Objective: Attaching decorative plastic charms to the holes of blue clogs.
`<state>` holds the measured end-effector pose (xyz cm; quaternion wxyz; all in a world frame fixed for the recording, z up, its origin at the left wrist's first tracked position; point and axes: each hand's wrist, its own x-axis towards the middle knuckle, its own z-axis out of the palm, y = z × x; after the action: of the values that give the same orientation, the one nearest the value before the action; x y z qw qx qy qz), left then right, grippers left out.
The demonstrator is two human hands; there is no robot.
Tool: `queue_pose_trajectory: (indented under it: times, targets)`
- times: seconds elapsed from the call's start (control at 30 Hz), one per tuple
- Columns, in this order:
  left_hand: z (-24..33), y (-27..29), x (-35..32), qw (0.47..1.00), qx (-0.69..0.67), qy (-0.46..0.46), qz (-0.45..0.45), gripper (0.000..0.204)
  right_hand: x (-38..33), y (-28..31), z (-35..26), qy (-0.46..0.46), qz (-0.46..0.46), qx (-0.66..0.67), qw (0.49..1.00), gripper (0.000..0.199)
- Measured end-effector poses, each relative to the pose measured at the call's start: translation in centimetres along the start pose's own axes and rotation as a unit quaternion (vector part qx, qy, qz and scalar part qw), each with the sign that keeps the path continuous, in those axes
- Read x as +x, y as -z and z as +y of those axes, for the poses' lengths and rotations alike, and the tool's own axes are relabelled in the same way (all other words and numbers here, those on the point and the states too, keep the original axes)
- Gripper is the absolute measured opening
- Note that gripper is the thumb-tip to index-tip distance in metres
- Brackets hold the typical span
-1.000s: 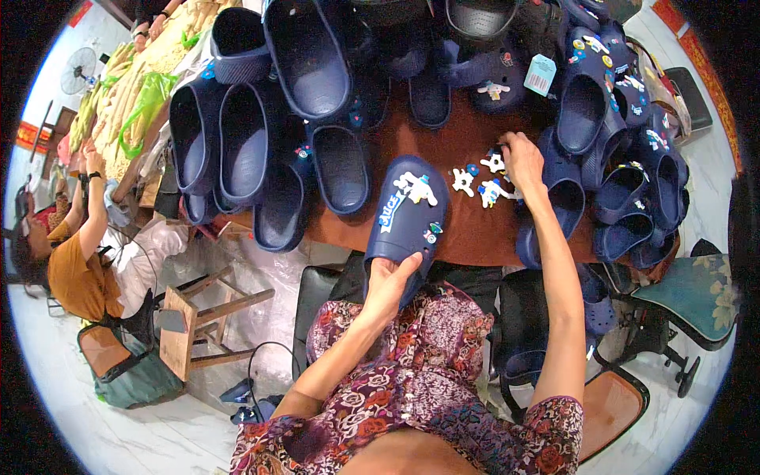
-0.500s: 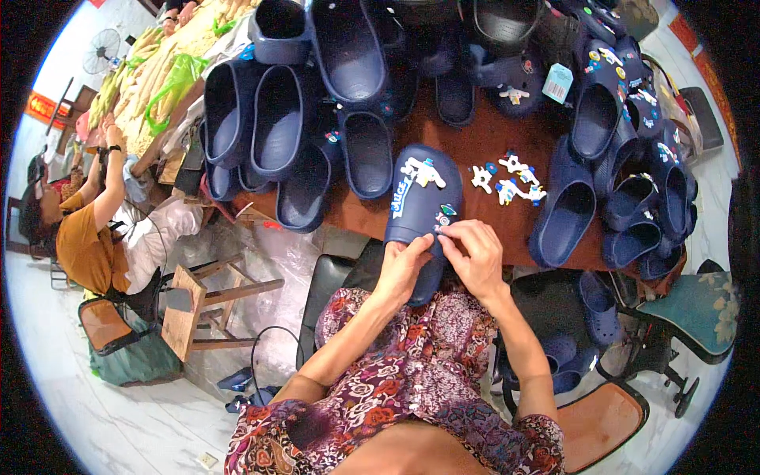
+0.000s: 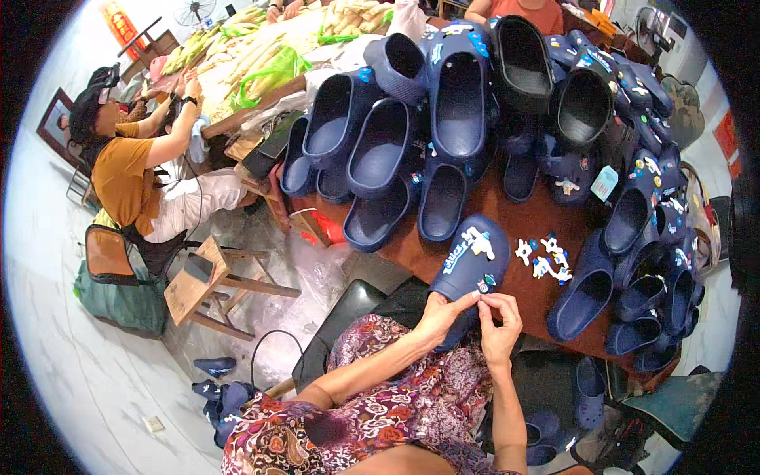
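While both hands met at the near end of the shoe, the scene read thus:
Right hand [image 3: 499, 326]: fingertips pressed together, seemingly pinching a small charm [image 3: 484, 288] against the shoe.
Left hand [image 3: 438, 317]: nearer, fingers curled on the heel edge.
Navy clog [image 3: 469, 263]: lay just beyond the grip, long axis running away and slightly right.
Loose white charms [image 3: 545, 260]: right of the grip, on the brown table [image 3: 518, 218].
Piled clogs [image 3: 443, 111]: farther off.

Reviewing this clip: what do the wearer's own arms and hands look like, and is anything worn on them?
Both forearms are bare, with no sleeves showing. The left hand and right hand wear no gloves; no rings, watch or bracelet can be made out. A floral patterned garment in red and purple lies beneath them.
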<state>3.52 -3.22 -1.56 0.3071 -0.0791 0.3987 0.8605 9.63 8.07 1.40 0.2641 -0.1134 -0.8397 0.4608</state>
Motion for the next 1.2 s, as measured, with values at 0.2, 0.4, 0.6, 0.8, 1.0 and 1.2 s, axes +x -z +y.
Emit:
queue_pose_trajectory:
  times: [0.2, 0.4, 0.6, 0.8, 1.0, 1.2]
  targets:
    - [0.1, -0.3, -0.3, 0.998, 0.036, -0.054, -0.003, 0.036, -0.6, -0.7, 1.0, -0.137, 0.009, 0.125, 0.983, 0.01]
    - [-0.5, -0.5, -0.9, 0.996, 0.05, -0.08, -0.004, 0.035, -0.5, 0.2, 0.8, -0.196, -0.041, 0.177, 0.964, 0.011]
    - [-0.9, -0.3, -1.5, 0.991, 0.081, -0.11, 0.003, 0.034, -1.1, 0.0, 1.2, -0.26, -0.045, 0.231, 0.936, 0.01]
    - [-0.1, 0.1, -1.1, 0.998, 0.032, -0.028, -0.035, 0.038, -1.2, -0.6, 2.4, -0.253, -0.044, 0.244, 0.935, 0.008]
    - [1.1, 0.4, -0.3, 1.0, -0.018, 0.008, -0.013, 0.032, -0.5, -1.3, 1.0, -0.221, -0.052, 0.232, 0.946, 0.011]
    - [2.7, 0.2, 0.0, 0.999, -0.031, 0.039, -0.01, 0.034, -1.0, -0.8, 0.2, -0.247, -0.06, 0.27, 0.929, 0.015]
